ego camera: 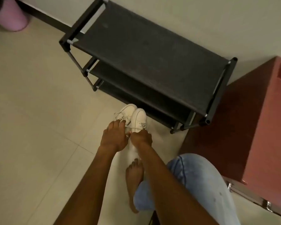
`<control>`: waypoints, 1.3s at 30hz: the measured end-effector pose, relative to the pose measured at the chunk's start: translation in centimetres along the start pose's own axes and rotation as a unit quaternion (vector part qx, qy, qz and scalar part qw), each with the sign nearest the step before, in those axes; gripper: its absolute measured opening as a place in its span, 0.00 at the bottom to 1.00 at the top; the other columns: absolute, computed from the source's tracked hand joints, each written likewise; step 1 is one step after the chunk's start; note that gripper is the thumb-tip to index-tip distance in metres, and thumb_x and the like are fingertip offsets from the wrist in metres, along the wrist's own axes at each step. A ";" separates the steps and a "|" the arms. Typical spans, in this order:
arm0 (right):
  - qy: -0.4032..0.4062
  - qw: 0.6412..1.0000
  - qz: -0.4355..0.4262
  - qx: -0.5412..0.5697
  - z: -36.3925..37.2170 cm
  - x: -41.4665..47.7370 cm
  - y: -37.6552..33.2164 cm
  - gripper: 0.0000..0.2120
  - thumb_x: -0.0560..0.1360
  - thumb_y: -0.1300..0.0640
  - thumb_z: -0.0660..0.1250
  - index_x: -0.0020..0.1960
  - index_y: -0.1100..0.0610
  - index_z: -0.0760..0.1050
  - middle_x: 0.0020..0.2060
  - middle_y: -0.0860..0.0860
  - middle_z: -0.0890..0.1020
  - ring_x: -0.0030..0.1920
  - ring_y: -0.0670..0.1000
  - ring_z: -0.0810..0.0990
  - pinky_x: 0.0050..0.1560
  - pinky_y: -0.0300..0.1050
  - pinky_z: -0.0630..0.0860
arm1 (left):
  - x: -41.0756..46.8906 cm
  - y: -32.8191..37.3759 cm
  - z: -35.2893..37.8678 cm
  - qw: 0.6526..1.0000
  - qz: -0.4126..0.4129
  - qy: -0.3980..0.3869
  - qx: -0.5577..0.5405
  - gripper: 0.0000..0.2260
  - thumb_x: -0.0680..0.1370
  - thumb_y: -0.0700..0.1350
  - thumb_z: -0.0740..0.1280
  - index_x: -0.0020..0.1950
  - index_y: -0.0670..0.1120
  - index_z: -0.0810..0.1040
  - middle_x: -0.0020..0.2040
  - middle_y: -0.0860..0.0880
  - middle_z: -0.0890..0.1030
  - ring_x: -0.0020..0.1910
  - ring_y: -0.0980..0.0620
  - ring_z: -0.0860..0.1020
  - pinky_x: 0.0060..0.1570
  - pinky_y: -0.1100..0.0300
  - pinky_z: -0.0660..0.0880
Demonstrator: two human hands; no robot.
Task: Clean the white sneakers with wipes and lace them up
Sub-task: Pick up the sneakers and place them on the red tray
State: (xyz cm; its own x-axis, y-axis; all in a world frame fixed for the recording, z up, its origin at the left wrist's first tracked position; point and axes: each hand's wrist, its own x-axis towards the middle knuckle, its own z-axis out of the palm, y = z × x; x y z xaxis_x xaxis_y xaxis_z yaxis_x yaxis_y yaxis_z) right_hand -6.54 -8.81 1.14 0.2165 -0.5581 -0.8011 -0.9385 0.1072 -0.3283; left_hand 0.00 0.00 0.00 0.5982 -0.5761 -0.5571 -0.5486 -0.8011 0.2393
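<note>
Beige tiled floor (pixel 31 111), sneakers (pixel 139 116) side by side on it, just before a black rack (pixel 152 54) set against the pale wall (pixel 201 17). Left hand (pixel 113 135) spread, fingers straight, touching the left shoe; right hand (pixel 141 138) curled, pinching a lace (pixel 136 125) at the right shoe. Pink bin (pixel 11 18) in the far corner, red cabinet (pixel 250 127) beside the rack.

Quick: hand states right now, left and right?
Left hand: open, fingers resting on the left sneaker.
Right hand: closed, pinching a lace of the right sneaker.
</note>
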 end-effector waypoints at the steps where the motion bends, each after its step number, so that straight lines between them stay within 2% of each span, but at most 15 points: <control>1: -0.004 1.000 0.004 0.002 0.2 0.5 -0.1 0.26 0.76 0.47 0.67 0.69 0.61 0.71 0.65 0.59 0.74 0.64 0.59 0.74 0.60 0.48 0.75 | 0.5 -0.3 0.5 1.000 -0.003 -0.012 0.007 0.27 0.83 0.53 0.60 0.79 0.45 0.59 0.79 0.44 0.61 0.78 0.42 0.60 0.69 0.45 0.67; 4: -0.018 0.999 0.039 0.002 1.5 2.6 0.5 0.25 0.77 0.49 0.66 0.68 0.62 0.70 0.66 0.59 0.73 0.65 0.60 0.73 0.64 0.50 0.72 | 2.4 -1.3 2.4 0.999 -0.018 -0.043 0.007 0.26 0.83 0.53 0.61 0.78 0.45 0.61 0.80 0.43 0.61 0.79 0.42 0.59 0.71 0.45 0.66; 9: -0.014 0.996 0.088 -0.023 4.1 4.9 1.4 0.26 0.77 0.49 0.63 0.71 0.61 0.67 0.70 0.59 0.66 0.67 0.59 0.66 0.65 0.51 0.70 | 5.1 -2.7 5.3 0.995 -0.041 -0.079 -0.040 0.27 0.83 0.52 0.62 0.79 0.44 0.61 0.80 0.43 0.58 0.80 0.42 0.54 0.70 0.42 0.68; 12: -0.022 0.995 0.082 -0.050 5.2 5.9 1.7 0.24 0.78 0.49 0.61 0.69 0.61 0.69 0.68 0.59 0.69 0.65 0.59 0.68 0.63 0.49 0.70 | 6.4 -3.8 6.8 0.993 -0.054 -0.098 -0.049 0.27 0.83 0.52 0.63 0.80 0.45 0.60 0.80 0.42 0.57 0.80 0.42 0.51 0.70 0.41 0.68; 16: -0.022 0.995 0.089 -0.039 6.5 6.8 2.1 0.24 0.78 0.50 0.61 0.68 0.62 0.70 0.66 0.60 0.72 0.65 0.59 0.69 0.63 0.54 0.73 | 7.9 -5.2 8.6 0.990 -0.064 -0.120 -0.045 0.26 0.83 0.52 0.62 0.79 0.44 0.62 0.78 0.41 0.57 0.80 0.41 0.52 0.72 0.40 0.68; 20: -0.045 0.993 0.108 -0.014 7.4 7.0 2.3 0.23 0.78 0.53 0.62 0.69 0.64 0.69 0.66 0.60 0.73 0.65 0.59 0.72 0.64 0.52 0.73 | 9.3 -6.4 10.2 0.985 -0.057 -0.164 -0.013 0.28 0.83 0.53 0.63 0.81 0.47 0.62 0.81 0.41 0.55 0.81 0.40 0.53 0.73 0.39 0.66; 23: -0.048 0.991 0.119 0.023 7.5 7.1 2.5 0.22 0.78 0.56 0.62 0.69 0.64 0.68 0.67 0.60 0.74 0.65 0.60 0.73 0.68 0.55 0.70 | 9.7 -6.3 10.5 0.982 -0.062 -0.179 -0.001 0.27 0.81 0.50 0.65 0.79 0.47 0.65 0.79 0.43 0.61 0.78 0.41 0.62 0.70 0.41 0.70; 25: -0.052 0.993 0.101 0.035 7.0 6.5 2.6 0.20 0.79 0.56 0.60 0.68 0.62 0.70 0.66 0.60 0.74 0.66 0.60 0.72 0.69 0.56 0.66 | 9.6 -6.1 10.2 0.985 -0.070 -0.158 -0.004 0.24 0.81 0.47 0.67 0.76 0.45 0.69 0.75 0.44 0.67 0.71 0.41 0.71 0.65 0.43 0.75; 26: -0.053 0.995 0.083 0.029 6.8 6.1 2.6 0.19 0.79 0.55 0.59 0.67 0.61 0.71 0.65 0.59 0.75 0.66 0.60 0.72 0.67 0.58 0.65 | 9.4 -5.9 9.8 0.988 -0.071 -0.138 -0.002 0.22 0.80 0.46 0.67 0.74 0.44 0.72 0.72 0.44 0.70 0.67 0.42 0.74 0.61 0.43 0.77; 30: 0.020 0.998 -0.028 -0.047 6.0 3.4 2.0 0.13 0.76 0.56 0.65 0.60 0.53 0.78 0.62 0.52 0.76 0.60 0.56 0.75 0.60 0.55 0.63 | 7.5 -4.6 8.5 0.996 -0.087 -0.011 0.033 0.14 0.78 0.41 0.69 0.64 0.44 0.80 0.64 0.45 0.78 0.59 0.43 0.79 0.53 0.46 0.79; 35: 0.049 0.986 -0.123 -0.106 3.0 -0.5 0.4 0.12 0.75 0.58 0.68 0.58 0.51 0.77 0.59 0.52 0.76 0.59 0.54 0.75 0.58 0.54 0.64 | 2.7 -2.4 4.0 0.987 -0.137 0.081 0.036 0.08 0.75 0.42 0.69 0.50 0.53 0.82 0.51 0.54 0.82 0.48 0.49 0.80 0.53 0.50 0.63; 37: 0.056 0.980 -0.147 -0.122 1.3 -2.6 -0.3 0.12 0.75 0.57 0.69 0.58 0.53 0.76 0.59 0.54 0.76 0.58 0.55 0.75 0.58 0.54 0.67 | -0.1 -1.8 2.0 0.979 -0.167 0.118 -0.005 0.07 0.74 0.42 0.70 0.47 0.54 0.81 0.51 0.55 0.82 0.46 0.50 0.79 0.55 0.48 0.62; 39: 0.044 0.972 -0.186 -0.137 -0.5 -5.2 -0.7 0.14 0.75 0.58 0.69 0.60 0.55 0.76 0.60 0.54 0.76 0.59 0.56 0.75 0.58 0.56 0.72 | -3.0 -0.9 -0.3 0.968 -0.186 0.154 -0.064 0.12 0.72 0.37 0.70 0.48 0.54 0.82 0.56 0.55 0.81 0.51 0.48 0.80 0.62 0.42 0.64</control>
State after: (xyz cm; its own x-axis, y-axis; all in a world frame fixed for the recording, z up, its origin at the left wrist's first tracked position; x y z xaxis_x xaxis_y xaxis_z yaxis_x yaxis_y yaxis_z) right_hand -7.14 -6.39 5.84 0.5415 -0.5859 -0.6028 -0.8390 -0.3322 -0.4308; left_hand -1.12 2.40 1.69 0.8966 -0.2498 -0.3656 -0.1971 -0.9645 0.1757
